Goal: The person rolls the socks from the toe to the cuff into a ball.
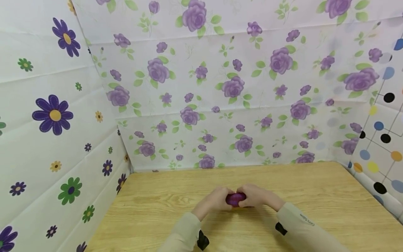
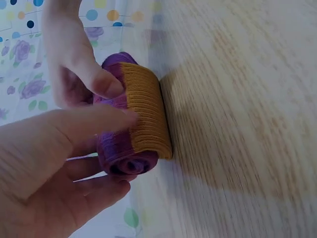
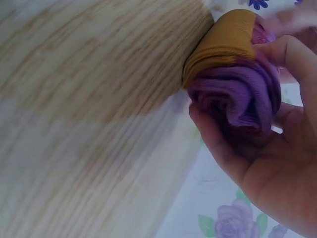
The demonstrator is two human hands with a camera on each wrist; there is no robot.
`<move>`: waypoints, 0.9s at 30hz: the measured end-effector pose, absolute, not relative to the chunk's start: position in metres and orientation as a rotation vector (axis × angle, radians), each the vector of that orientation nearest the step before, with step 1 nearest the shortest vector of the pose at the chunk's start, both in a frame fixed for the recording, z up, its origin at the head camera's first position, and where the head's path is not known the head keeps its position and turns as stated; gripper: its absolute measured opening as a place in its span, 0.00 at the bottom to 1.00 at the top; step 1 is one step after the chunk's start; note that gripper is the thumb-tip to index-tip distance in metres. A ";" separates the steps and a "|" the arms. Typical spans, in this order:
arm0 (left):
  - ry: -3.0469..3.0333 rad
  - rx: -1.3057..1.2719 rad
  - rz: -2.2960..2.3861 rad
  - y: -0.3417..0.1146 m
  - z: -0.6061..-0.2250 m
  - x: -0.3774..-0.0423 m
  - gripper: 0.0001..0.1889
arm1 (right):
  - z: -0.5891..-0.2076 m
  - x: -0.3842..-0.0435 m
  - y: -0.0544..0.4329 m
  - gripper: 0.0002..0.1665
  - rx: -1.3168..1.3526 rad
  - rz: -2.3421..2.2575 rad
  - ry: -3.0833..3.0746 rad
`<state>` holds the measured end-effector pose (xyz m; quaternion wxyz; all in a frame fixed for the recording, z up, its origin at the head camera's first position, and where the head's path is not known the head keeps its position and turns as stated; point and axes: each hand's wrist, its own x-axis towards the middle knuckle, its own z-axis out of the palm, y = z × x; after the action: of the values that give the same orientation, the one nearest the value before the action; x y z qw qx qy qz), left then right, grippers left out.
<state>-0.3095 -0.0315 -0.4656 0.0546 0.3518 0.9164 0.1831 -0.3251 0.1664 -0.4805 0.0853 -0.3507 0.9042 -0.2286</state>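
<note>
A rolled-up sock (image 1: 235,199), purple with a mustard ribbed cuff, is held between both hands at the middle of the table. My left hand (image 1: 218,198) grips one end of the roll, its thumb lying on the cuff's edge in the left wrist view and its fingers curled beneath. From the other side my right hand (image 1: 254,196) grips the opposite end, with thumb and fingers around it. In the right wrist view, coiled purple layers show at the roll's end, and the mustard cuff (image 3: 225,37) wraps the side facing the tabletop. Whether the roll touches the wood is unclear.
The wood-grain table (image 1: 151,210) extends around the hands. Behind it hangs a white sheet with purple roses (image 1: 233,87); a daisy-patterned sheet (image 1: 28,150) is on the left and a dotted one (image 1: 381,154) on the right. Black straps (image 1: 203,240) show at the sleeves.
</note>
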 end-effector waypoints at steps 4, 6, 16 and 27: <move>2.758 1.137 0.431 -0.031 -0.468 -0.311 0.26 | -0.481 -0.322 0.168 0.07 -0.988 -0.761 2.619; 2.762 1.137 0.419 -0.030 -0.470 -0.311 0.26 | -0.483 -0.321 0.168 0.09 -0.973 -0.785 2.606; 2.847 1.155 0.322 -0.026 -0.473 -0.311 0.19 | -0.480 -0.302 0.157 0.15 -1.025 -0.601 2.864; 2.753 1.046 0.439 -0.027 -0.477 -0.309 0.19 | -0.476 -0.290 0.152 0.25 -1.139 -0.390 2.913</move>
<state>-0.3092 -0.0271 -0.4769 0.0817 0.3502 0.9215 0.1470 -0.2901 0.1519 -0.4759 -0.0050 -0.3615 0.9241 -0.1236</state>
